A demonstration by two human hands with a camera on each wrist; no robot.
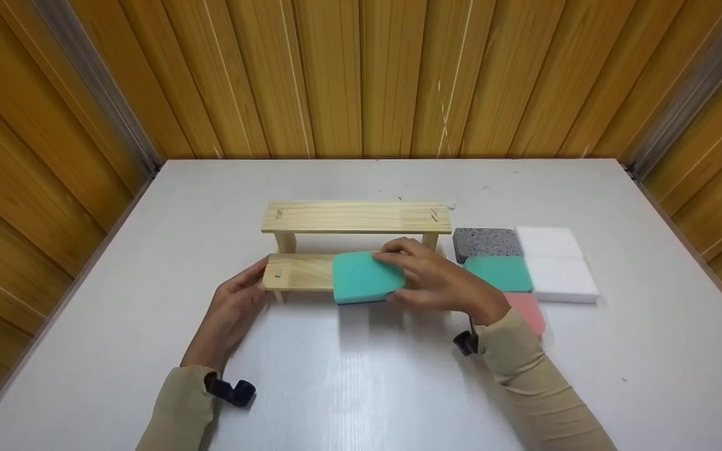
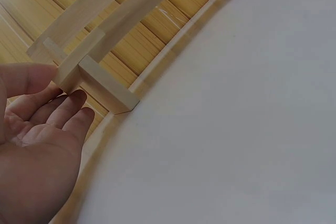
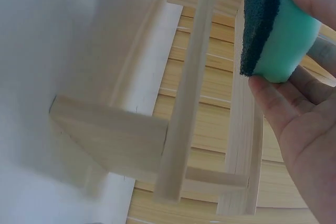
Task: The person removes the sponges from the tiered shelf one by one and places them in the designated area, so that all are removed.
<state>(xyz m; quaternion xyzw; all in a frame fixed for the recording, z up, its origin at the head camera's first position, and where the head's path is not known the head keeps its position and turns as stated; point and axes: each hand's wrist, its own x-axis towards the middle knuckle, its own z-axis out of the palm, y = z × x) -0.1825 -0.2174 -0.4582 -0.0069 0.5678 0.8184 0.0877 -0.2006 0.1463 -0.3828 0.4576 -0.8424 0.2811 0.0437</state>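
Note:
A two-tier wooden rack (image 1: pixel 355 217) stands on the white table. At its left end, my left hand (image 1: pixel 235 307) holds the end of the lower board (image 1: pixel 304 273) between thumb and fingers; the left wrist view shows the fingertips at the board's end (image 2: pixel 79 64). In my right hand (image 1: pixel 439 282) is a teal sponge (image 1: pixel 366 277), gripped by its right side over the right part of the lower board. The right wrist view shows the sponge's dark scouring layer (image 3: pixel 261 19) and the thumb and fingers on its teal foam, apart from the boards.
Right of the rack lie a grey speckled block (image 1: pixel 486 243), another teal sponge (image 1: pixel 499 273), a pink sponge (image 1: pixel 527 311) partly behind the right forearm, and two white blocks (image 1: pixel 549 242) side by side. Yellow wood-look panels (image 1: pixel 361 75) wall the table's back and sides.

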